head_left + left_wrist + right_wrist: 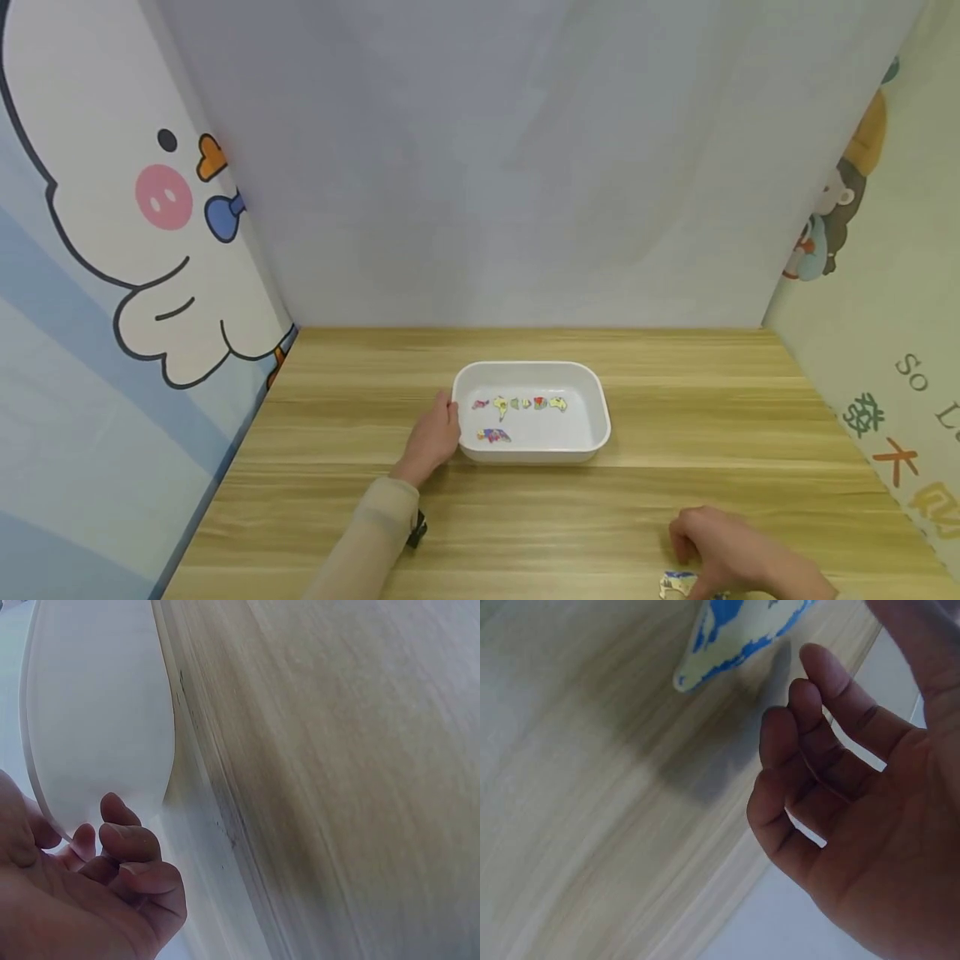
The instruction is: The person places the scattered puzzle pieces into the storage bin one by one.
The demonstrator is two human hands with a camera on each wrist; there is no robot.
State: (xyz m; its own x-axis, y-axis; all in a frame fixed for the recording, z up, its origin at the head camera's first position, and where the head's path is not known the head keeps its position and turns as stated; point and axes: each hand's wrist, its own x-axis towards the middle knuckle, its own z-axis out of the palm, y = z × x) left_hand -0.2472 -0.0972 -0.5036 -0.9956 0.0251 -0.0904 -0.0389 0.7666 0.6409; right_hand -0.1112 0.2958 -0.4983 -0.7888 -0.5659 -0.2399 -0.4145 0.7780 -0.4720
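My left hand (pixel 433 437) holds the left end of a white rectangular tray (pixel 532 457). In the left wrist view, the thumb and a finger pinch the tray's rim, with the other fingers curled below. Several small, flat, colourful cut-out pieces (pixel 501 405) lie inside the tray, and a purple and red one (pixel 495 435) lies nearer its front. At the lower right, my right hand (pixel 723 546) hovers over a flat cream and blue piece (pixel 675 582), partly covered in the head view. In the right wrist view, loosely bent fingers (pixel 780 739) stand apart from that piece (pixel 742 637).
The wood-grain table (pixel 337 383) reaches back to a grey-white wall (pixel 480 208). A wall panel with a cartoon bird (pixel 90 167) borders the left, and a printed pale panel (pixel 862 333) the right. A dark strap (pixel 416 529) shows at the left wrist.
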